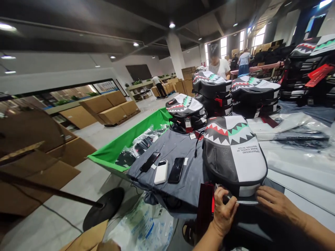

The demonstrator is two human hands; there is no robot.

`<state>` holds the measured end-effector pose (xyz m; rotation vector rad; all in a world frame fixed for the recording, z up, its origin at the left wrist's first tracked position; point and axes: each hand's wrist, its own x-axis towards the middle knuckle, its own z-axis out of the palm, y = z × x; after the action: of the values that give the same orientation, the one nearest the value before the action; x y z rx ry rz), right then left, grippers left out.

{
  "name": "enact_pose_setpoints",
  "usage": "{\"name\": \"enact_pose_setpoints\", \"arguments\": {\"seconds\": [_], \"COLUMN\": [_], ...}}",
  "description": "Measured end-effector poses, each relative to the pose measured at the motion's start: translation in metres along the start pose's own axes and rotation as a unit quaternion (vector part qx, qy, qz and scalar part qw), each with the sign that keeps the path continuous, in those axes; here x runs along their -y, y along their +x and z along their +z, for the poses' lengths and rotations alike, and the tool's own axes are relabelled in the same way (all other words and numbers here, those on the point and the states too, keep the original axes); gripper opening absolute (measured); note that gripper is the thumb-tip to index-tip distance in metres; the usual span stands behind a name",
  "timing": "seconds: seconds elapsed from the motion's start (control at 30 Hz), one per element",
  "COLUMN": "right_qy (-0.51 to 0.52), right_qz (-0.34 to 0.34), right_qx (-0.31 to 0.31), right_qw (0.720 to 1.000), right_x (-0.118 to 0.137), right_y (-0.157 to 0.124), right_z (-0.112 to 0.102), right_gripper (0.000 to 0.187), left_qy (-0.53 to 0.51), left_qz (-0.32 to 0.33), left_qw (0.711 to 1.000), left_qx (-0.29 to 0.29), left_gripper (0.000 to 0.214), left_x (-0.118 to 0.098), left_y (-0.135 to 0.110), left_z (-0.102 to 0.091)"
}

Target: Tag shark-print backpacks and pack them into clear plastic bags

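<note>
Left hand: Our left hand [223, 212] is clenched, pinching a thin pale strip [244, 202] at the lower edge of the backpack; we cannot tell what the strip is.
Right hand: Our right hand [277, 204] is released, its fingers [267, 195] flat against that edge, grasping nothing we can see.
Backpack: This grey-and-white shark-mouth backpack [232, 153] lies between our hands and just beside a grey cloth [167, 164].
Nearby: 2 black smartphones [176, 170] and a white power bank [161, 172] lie on the cloth.
Risk: We judge that a hard tug on the strip could tear it or drag the backpack toward us, and that a slide left could knock the phones.
</note>
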<state>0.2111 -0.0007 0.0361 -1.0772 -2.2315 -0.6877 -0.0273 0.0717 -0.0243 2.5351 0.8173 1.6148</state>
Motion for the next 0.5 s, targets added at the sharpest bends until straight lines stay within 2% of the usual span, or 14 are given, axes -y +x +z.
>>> {"name": "enact_pose_setpoints", "arguments": {"seconds": [0.07, 0.17, 0.33, 0.4, 0.5], "right_qy": [0.019, 0.036, 0.026, 0.037, 0.087], "right_qz": [-0.01, -0.014, -0.015, -0.022, -0.011], "right_qx": [0.01, 0.033, 0.089, 0.123, 0.182], "right_qw": [1.0, 0.999, 0.996, 0.991, 0.979], "right_x": [-0.003, -0.006, -0.007, -0.009, -0.018], "right_y": [0.002, 0.002, 0.003, 0.011, 0.034], "right_z": [0.0, 0.002, 0.01, 0.009, -0.007], "right_gripper": [0.019, 0.02, 0.024, 0.022, 0.018], "left_qy": [-0.014, 0.01, 0.011, 0.001, -0.012], "left_qz": [0.043, 0.125, 0.26, 0.286, 0.278], "left_qw": [0.999, 0.987, 0.939, 0.916, 0.889], "left_qx": [0.025, 0.096, 0.224, 0.281, 0.364], "left_gripper": [0.008, 0.023, 0.036, 0.035, 0.034], "left_x": [0.013, 0.037, 0.066, 0.069, 0.067], "left_y": [0.004, 0.014, 0.029, 0.038, 0.067], "left_z": [0.003, 0.001, -0.007, -0.013, -0.029]}}
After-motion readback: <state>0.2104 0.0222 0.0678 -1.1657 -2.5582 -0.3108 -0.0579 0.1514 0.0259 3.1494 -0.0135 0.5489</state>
